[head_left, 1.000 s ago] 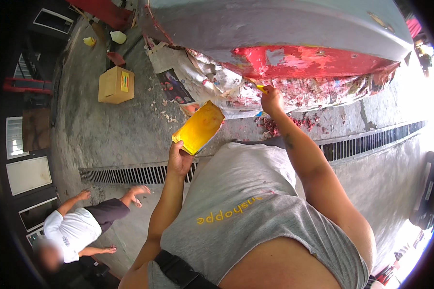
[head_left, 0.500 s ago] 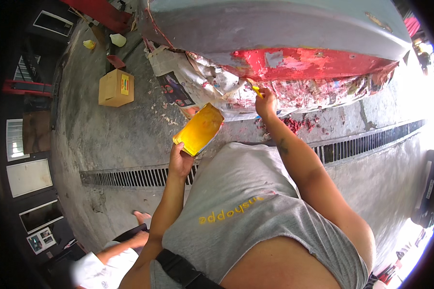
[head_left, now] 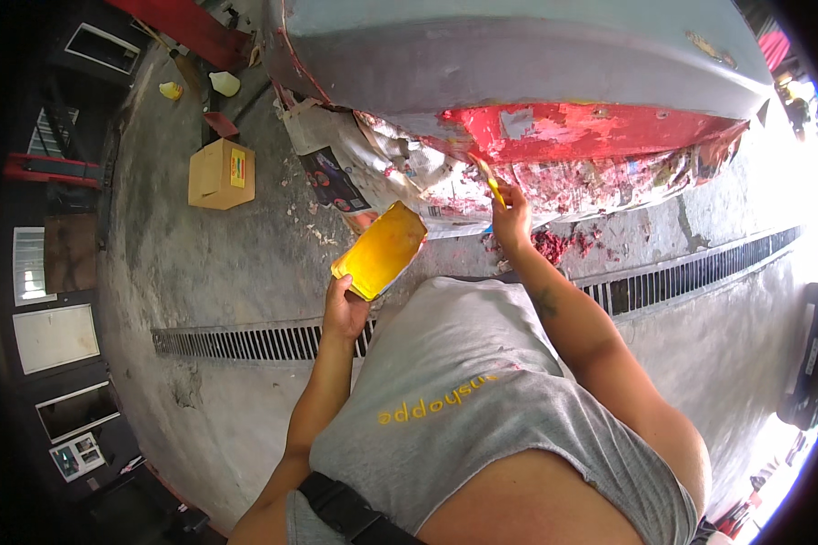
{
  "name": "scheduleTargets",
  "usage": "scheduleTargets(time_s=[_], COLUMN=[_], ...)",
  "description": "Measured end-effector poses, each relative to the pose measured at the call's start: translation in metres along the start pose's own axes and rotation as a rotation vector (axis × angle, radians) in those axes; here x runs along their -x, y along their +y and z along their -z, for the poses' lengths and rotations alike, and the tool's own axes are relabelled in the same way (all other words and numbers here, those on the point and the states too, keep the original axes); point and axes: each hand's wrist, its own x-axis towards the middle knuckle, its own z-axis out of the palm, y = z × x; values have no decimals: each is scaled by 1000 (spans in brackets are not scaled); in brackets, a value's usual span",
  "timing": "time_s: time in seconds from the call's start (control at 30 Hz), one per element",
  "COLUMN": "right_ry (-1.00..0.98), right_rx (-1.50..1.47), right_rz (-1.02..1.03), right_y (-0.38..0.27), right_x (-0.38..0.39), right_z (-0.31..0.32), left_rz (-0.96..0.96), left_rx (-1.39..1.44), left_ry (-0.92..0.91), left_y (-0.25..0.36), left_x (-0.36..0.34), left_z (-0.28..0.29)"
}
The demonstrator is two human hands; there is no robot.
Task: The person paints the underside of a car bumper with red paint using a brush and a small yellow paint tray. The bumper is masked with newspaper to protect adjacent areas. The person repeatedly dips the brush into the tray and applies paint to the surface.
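Note:
My left hand [head_left: 344, 313] grips the near end of a shallow yellow container [head_left: 384, 250], which is tilted so its glossy yellow inside shows. In my right hand [head_left: 513, 221] is a slim brush [head_left: 493, 187] with a yellow handle, pinched between the fingers. Its tip points away from me, close to the lower edge of a red patch [head_left: 600, 132] with flaking paint; whether it touches is too small to tell. Above the patch curves a grey vehicle body panel [head_left: 518, 64]. Paint-spattered newspaper [head_left: 418, 168] hangs and lies beneath the red part.
Red paint scraps [head_left: 562, 247] lie on the concrete floor beyond a long drain grate [head_left: 236, 343]. A cardboard box [head_left: 214, 177] stands at the left, with a white jug [head_left: 224, 84] and a yellow container [head_left: 171, 90] farther back. A red post base [head_left: 186, 32] rises at the far left.
My right hand has drawn slightly back toward me, and more of the brush shows. Another person's arm and foot at the lower left have gone out of view.

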Motion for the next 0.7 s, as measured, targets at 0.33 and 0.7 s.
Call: scheduleTargets(time_s=[0.33,0.7], right_ry=[-89,-149], right_rx=[-161,-191], right_rz=[75,320], right_y=[4,45], right_x=[-4,-31], right_z=[14,-16], left_rz=[3,-7], left_rx=[-5,-45], left_ry=[-11,-7], left_y=[1,10], left_x=[-4,-1], left_z=[-4,-2])
